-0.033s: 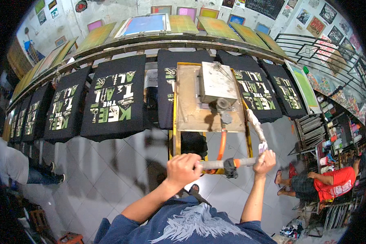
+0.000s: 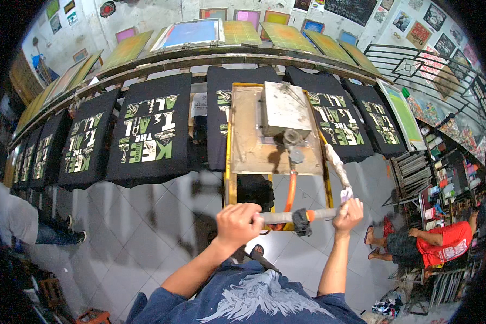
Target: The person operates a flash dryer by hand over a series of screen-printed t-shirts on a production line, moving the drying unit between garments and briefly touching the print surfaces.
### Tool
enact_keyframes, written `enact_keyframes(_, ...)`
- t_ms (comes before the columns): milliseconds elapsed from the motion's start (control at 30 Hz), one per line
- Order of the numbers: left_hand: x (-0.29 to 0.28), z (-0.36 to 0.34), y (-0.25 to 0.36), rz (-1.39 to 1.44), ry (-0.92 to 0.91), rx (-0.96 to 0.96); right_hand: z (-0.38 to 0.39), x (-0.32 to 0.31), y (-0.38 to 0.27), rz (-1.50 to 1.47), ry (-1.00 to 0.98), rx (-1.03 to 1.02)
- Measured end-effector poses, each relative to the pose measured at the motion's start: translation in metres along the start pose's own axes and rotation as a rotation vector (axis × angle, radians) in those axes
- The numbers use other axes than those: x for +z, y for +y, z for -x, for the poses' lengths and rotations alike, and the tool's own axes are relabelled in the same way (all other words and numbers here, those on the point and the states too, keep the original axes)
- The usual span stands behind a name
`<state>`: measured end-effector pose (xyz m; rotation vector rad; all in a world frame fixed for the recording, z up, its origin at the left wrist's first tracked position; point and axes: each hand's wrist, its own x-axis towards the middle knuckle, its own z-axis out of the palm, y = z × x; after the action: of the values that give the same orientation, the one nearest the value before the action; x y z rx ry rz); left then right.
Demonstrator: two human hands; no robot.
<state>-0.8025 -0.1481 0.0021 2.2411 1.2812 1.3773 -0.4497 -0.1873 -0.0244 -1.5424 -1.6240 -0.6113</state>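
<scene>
My left hand (image 2: 238, 222) and my right hand (image 2: 348, 215) are closed on the two ends of a grey wrapped handlebar (image 2: 275, 217), with a black lump of binding near its middle. The bar belongs to a yellow-framed machine (image 2: 228, 183) carrying a tan panel (image 2: 243, 149) and a metal box (image 2: 283, 108). An orange hose (image 2: 291, 191) hangs from the box's fitting, and a pale wrapped line runs down toward my right hand. Behind and beside the machine, black printed shirts (image 2: 148, 119) lie on a long row of boards.
Screen frames (image 2: 187, 33) line the back rail. At right are a metal railing (image 2: 410, 56), racks of containers and frames (image 2: 413, 178), and a person in a red shirt (image 2: 441, 242). Another person's leg (image 2: 56, 232) shows at left, above the tiled floor (image 2: 124, 227).
The machine, its handlebar and both my hands have shifted slightly to the left. My grip looks the same.
</scene>
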Motion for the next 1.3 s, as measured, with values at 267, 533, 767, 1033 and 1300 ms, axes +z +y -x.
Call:
enact_keyframes(267,0.010,0.009,0.000,-0.167,0.248,0.024,-0.005,-0.002,-0.014,-0.059,0.046,-0.042)
enact_keyframes(533,0.016,0.013,0.004,-0.241,0.254,-0.033,-0.008,-0.010,-0.006,-0.125,0.028,-0.101)
enact_keyframes(767,0.023,0.012,0.004,-0.271,0.382,0.005,-0.006,-0.009,-0.004,-0.151,0.020,-0.101)
enact_keyframes(1033,0.020,0.010,0.008,-0.266,0.382,0.026,-0.002,-0.007,0.000,-0.160,-0.008,-0.109)
enact_keyframes(1300,0.014,0.013,0.008,-0.281,0.335,0.025,-0.005,-0.009,-0.012,-0.172,0.063,-0.102)
